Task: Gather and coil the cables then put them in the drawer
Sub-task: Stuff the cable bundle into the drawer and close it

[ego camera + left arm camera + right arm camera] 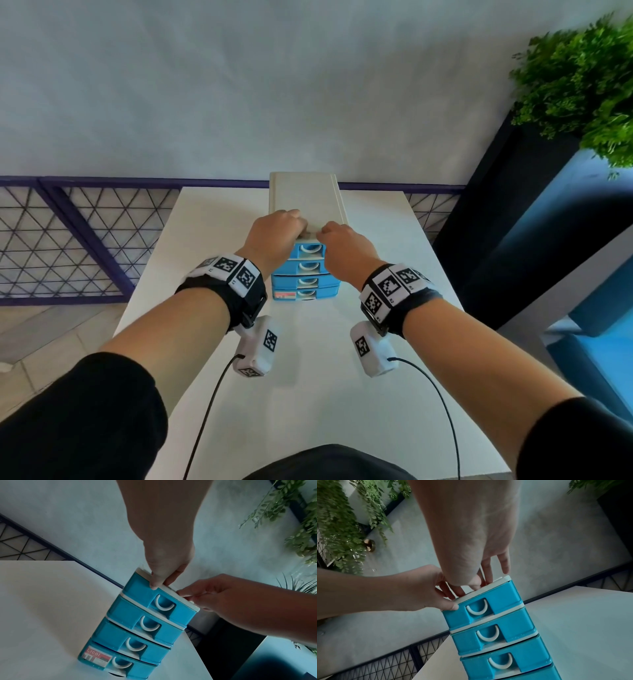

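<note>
A small drawer unit (305, 195) with a cream top and several blue drawers stands at the far middle of the white table (370, 394). All its drawers look pushed in. My left hand (297, 226) grips the front top edge at the left; its thumb (154, 586) presses the top drawer (142, 595) and its fingers lie over the cream top. My right hand (323, 233) holds the same edge at the right, with its fingers (488, 574) on the cream top (503, 579). No loose cable shows in any view.
Black leads (205, 411) run from the wrist cameras toward me. A purple-framed mesh railing (68, 240) stands behind and left of the table. A green plant (582, 85) in a dark planter (496, 222) stands at the right.
</note>
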